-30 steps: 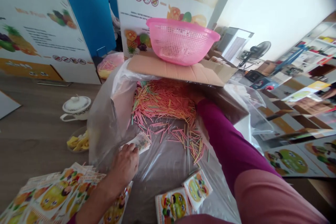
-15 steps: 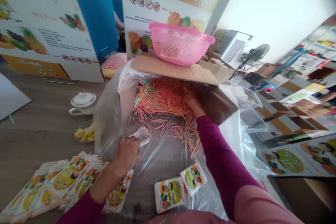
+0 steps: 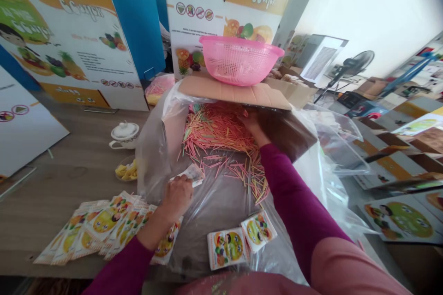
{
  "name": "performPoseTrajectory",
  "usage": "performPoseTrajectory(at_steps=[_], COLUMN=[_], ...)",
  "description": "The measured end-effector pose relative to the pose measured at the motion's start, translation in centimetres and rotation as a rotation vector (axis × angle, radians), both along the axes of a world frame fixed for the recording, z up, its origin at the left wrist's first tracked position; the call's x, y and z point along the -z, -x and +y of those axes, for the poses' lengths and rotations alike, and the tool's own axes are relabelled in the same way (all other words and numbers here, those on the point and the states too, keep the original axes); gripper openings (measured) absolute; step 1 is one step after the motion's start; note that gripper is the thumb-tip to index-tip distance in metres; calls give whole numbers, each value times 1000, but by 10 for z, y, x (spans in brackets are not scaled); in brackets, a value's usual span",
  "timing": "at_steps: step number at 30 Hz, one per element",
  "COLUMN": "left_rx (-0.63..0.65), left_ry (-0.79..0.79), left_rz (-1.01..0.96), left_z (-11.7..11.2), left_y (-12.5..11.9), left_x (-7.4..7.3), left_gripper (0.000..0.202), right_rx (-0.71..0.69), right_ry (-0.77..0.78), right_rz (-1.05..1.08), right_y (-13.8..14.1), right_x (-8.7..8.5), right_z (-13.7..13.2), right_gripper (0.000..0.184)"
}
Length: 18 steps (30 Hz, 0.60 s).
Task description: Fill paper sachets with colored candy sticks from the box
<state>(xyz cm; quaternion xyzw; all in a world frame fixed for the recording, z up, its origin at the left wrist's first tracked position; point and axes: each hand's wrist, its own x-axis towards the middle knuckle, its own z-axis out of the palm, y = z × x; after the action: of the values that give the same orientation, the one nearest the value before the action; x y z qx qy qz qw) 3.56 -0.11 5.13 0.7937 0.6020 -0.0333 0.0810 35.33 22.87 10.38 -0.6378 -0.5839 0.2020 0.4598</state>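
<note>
The left hand (image 3: 178,196) has its grip closed on the near end of a small printed packet (image 3: 194,175), which reaches out past the fingers toward a heap of thin pink, yellow and green sticks (image 3: 218,129). Those sticks lie mostly inside an open cardboard carton (image 3: 238,93), with some spilled forward onto the clear plastic sheet (image 3: 204,226) that spreads in front of it. The right hand (image 3: 252,124) reaches into the carton at the right side of the heap, its fingers among the sticks; whether its grip is wide, narrow or holding any cannot be told. Two more fruit-printed packets (image 3: 228,249) lie on the sheet between the forearms, one edge against the other. To the left, a fanned spread of flat printed pouches (image 3: 104,226) lies on the wood-grain tabletop (image 3: 86,170), partly under the left forearm. Beyond them, near the plastic, are a see-through dish (image 3: 122,179) of yellow pieces and a white lidded cup (image 3: 124,136). A pink plastic colander (image 3: 240,62) stands upright just behind the carton's raised flap, before a tall fruit-printed display box (image 3: 194,23).
</note>
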Motion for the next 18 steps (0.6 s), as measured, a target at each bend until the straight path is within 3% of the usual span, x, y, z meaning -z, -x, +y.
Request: performPoseTrajectory(at_steps=[2, 5, 9, 12, 18], left_rx=[-21, -49, -61, -87, -113], left_ry=[-21, -67, -68, -52, -125], left_rz=[-41, -126, -161, -116, -77], left_z=[2, 3, 3, 5, 3], left_y=[6, 14, 15, 11, 12], left_x=[3, 4, 0, -4, -2], left_gripper=[37, 32, 30, 28, 29], right_rx=[-65, -299, -599, -713, -745], right_ry=[68, 138, 145, 153, 221], right_rz=[128, 208, 290, 348, 438], right_y=[17, 37, 53, 59, 64], right_x=[15, 31, 36, 38, 58], right_z=[-27, -80, -138, -160, -184], right_gripper=[39, 60, 76, 77, 71])
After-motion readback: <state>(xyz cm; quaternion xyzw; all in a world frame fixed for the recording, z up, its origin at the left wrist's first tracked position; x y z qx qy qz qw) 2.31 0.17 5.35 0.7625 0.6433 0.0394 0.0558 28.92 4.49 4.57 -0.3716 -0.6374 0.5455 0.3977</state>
